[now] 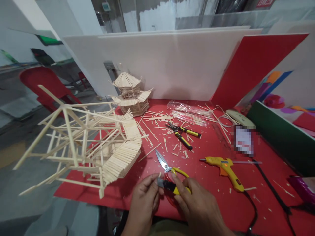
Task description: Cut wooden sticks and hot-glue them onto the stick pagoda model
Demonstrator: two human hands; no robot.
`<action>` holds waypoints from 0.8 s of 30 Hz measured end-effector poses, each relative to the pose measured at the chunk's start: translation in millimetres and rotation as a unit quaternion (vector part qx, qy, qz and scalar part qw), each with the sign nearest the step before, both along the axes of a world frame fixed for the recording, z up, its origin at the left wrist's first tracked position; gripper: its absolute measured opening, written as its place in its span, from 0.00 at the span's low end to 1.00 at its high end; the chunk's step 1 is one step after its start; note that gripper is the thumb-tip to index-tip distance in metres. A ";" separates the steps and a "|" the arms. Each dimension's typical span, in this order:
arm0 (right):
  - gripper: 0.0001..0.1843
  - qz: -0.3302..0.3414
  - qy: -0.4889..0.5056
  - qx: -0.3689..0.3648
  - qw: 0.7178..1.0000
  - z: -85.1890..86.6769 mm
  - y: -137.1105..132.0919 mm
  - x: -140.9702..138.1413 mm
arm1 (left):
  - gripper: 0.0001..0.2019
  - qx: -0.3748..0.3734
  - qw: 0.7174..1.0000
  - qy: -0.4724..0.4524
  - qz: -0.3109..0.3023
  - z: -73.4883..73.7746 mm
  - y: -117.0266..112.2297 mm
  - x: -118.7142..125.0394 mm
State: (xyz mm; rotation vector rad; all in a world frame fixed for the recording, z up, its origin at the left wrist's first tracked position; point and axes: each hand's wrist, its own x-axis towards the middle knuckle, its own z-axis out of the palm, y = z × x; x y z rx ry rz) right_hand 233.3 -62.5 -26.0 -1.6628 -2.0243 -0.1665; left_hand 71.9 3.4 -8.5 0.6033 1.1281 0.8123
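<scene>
My left hand [146,193] pinches a short piece of wooden stick [160,175] near the front edge of the red table. In my right hand [194,200] is a tool with a black-and-yellow handle and a blurred grey head [168,184]; its exact kind is unclear. The head touches or nearly touches my left fingertips. Just beyond my hands lies a pair of scissors [163,162], blades pointing away, its handles partly covered by my right hand. To the left stands a large wooden-stick frame model [81,137] with a partly slatted roof [123,157].
A stick pagoda [130,95] stands at the back beside white boards [159,62]. Black-and-yellow cutters [183,134] lie among loose sticks and scraps. A yellow glue gun [225,167], its cord running forward, is at right. Bagged sticks [189,113] lie behind; a green board [280,137] bounds the right side.
</scene>
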 end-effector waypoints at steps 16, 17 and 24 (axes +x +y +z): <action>0.21 0.027 0.069 0.038 0.997 -5.3 -6.8 -3.9 | 0.26 0.011 1.000 0.022 -0.013 2.5 -6.5 -9.6; 0.21 0.027 0.070 0.035 0.997 -5.6 -7.2 -3.9 | 0.26 0.011 1.000 0.022 -0.015 2.4 -7.2 -10.3; 0.24 0.023 0.101 0.022 0.994 -16.4 -18.7 -8.1 | 0.24 0.019 0.999 0.031 -0.030 2.6 -14.5 -14.5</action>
